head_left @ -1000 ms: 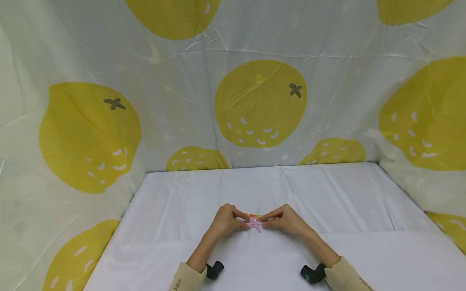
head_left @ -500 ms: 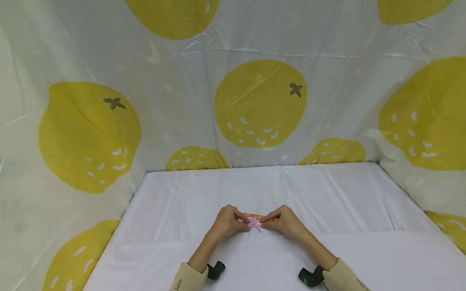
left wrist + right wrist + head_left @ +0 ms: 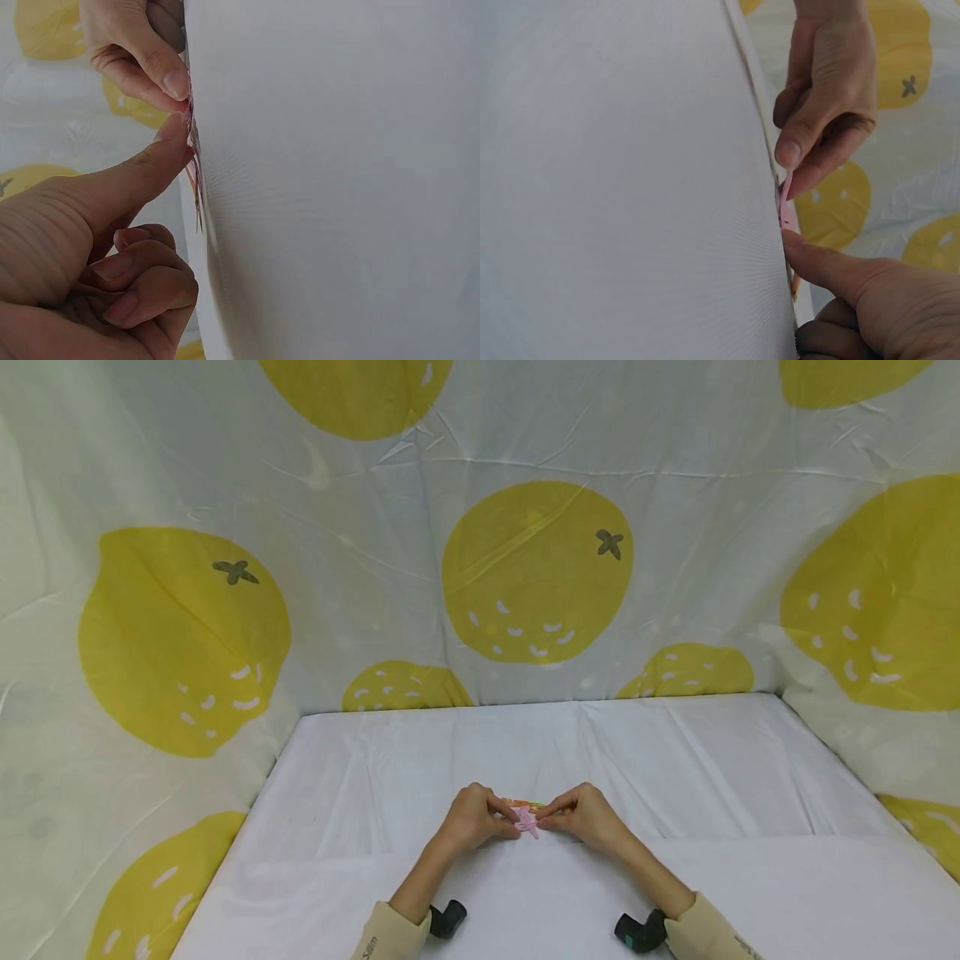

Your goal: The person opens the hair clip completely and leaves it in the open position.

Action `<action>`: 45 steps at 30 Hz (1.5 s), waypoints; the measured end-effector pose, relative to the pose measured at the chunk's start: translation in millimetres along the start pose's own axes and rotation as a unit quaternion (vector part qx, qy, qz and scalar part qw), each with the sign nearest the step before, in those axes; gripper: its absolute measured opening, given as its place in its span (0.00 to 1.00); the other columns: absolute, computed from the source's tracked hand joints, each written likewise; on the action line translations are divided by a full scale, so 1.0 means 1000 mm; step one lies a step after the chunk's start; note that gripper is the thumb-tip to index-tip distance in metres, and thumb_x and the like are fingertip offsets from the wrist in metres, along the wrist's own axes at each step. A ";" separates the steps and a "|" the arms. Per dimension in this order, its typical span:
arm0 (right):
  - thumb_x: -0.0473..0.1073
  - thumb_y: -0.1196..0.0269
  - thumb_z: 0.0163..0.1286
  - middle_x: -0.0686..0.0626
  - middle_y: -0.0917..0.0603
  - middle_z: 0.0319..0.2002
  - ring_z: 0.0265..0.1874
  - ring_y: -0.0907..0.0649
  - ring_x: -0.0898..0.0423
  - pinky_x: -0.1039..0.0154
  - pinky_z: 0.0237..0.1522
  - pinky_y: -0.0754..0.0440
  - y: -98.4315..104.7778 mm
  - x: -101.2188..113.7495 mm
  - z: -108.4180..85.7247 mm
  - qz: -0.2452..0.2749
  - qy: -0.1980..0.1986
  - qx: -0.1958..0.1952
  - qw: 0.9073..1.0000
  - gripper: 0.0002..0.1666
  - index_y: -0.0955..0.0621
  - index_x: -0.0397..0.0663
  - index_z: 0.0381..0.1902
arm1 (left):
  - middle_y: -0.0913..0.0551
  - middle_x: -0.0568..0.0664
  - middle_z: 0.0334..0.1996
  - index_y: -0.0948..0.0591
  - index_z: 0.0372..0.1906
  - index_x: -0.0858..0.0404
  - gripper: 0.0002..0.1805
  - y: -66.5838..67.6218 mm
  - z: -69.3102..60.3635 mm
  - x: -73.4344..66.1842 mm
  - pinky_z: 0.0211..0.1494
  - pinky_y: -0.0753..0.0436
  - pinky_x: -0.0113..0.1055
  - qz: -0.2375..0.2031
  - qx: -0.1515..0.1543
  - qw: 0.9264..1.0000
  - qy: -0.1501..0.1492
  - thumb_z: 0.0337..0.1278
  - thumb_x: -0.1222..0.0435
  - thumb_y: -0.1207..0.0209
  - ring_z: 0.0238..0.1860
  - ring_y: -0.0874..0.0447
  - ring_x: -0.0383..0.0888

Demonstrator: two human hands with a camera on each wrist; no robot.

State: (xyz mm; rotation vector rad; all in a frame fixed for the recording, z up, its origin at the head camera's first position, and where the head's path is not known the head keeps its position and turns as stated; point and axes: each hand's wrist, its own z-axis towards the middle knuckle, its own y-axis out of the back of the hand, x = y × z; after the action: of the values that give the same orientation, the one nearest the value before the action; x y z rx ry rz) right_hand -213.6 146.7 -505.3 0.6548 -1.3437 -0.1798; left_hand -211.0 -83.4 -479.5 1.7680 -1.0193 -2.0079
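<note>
Both sides of a small, flat, pale-pink piece with an uneven outline [image 3: 527,821] are clamped between thumb and finger, one by the left hand [image 3: 472,818] and the other by the right hand [image 3: 589,815]. It sits in the short gap between the fingertips, near the middle of the white, cloth-covered worktop [image 3: 480,743]; whether it touches the cloth cannot be told. From the head view, a narrow pink tab juts from its near edge, slanting slightly to the right. Just beyond it show thin, bright strands in orange and yellow-green [image 3: 516,802], reaching sideways behind the fingertips; whether they join the pink piece is unclear. Seen nearly edge-on from the right wrist, the pink piece looks thin, with a slim strip running down from the left thumb to a wider patch bearing small dark marks beside the right thumb. An orange bit shows just past that thumb. The left wrist view catches fine orange-brown points. The material cannot be made out.
</note>
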 end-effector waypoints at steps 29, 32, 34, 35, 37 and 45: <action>0.44 0.24 0.62 0.52 0.14 0.23 0.17 0.35 0.69 0.72 0.21 0.38 0.004 -0.005 0.001 0.020 0.010 0.022 1.000 0.06 0.07 0.48 0.32 | 0.22 0.47 0.18 0.06 0.32 0.64 0.07 0.006 0.005 0.004 0.26 0.38 0.26 -0.024 -0.033 0.998 -0.056 0.45 0.69 0.21 0.23 0.37 0.35; 0.45 0.24 0.63 0.56 0.20 0.19 0.17 0.35 0.69 0.72 0.20 0.39 0.005 -0.006 0.001 0.035 0.005 0.012 0.999 0.05 0.07 0.50 0.33 | 0.22 0.49 0.18 0.07 0.32 0.65 0.06 0.007 0.006 0.003 0.25 0.39 0.26 -0.050 -0.041 0.996 -0.062 0.46 0.70 0.22 0.23 0.37 0.34; 0.46 0.24 0.63 0.57 0.26 0.16 0.17 0.37 0.69 0.73 0.20 0.41 0.005 -0.004 0.002 0.047 0.008 -0.002 0.999 0.05 0.07 0.52 0.34 | 0.22 0.51 0.17 0.07 0.33 0.66 0.06 0.009 0.007 0.002 0.25 0.40 0.25 -0.074 -0.055 0.993 -0.068 0.47 0.70 0.22 0.22 0.38 0.33; 0.46 0.24 0.63 0.57 0.26 0.16 0.17 0.37 0.69 0.73 0.20 0.41 0.006 -0.002 0.003 0.053 0.013 -0.011 0.998 0.05 0.07 0.53 0.35 | 0.22 0.52 0.17 0.07 0.33 0.66 0.06 0.010 0.007 0.001 0.25 0.40 0.25 -0.084 -0.063 0.992 -0.073 0.48 0.70 0.23 0.22 0.38 0.33; 0.46 0.25 0.63 0.57 0.28 0.15 0.18 0.38 0.68 0.72 0.21 0.42 0.006 0.002 0.003 0.058 0.030 -0.034 0.997 0.05 0.07 0.53 0.36 | 0.21 0.54 0.17 0.07 0.34 0.67 0.06 0.013 0.007 0.000 0.25 0.40 0.25 -0.106 -0.078 0.988 -0.081 0.49 0.70 0.23 0.22 0.38 0.32; 0.40 0.26 0.64 0.56 0.31 0.12 0.16 0.39 0.70 0.73 0.20 0.38 0.005 0.013 0.001 0.096 0.098 -0.119 0.983 0.06 0.07 0.46 0.39 | 0.20 0.63 0.22 0.07 0.39 0.65 0.08 0.018 0.006 0.000 0.26 0.39 0.25 -0.194 -0.095 0.972 -0.092 0.53 0.68 0.26 0.24 0.37 0.33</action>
State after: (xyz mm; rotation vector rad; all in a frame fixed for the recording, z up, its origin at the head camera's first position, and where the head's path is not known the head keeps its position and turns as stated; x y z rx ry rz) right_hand -213.0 144.5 -491.4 0.3309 -1.1650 -0.1147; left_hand -220.7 -94.0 -467.5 1.8107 -0.5292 -2.4462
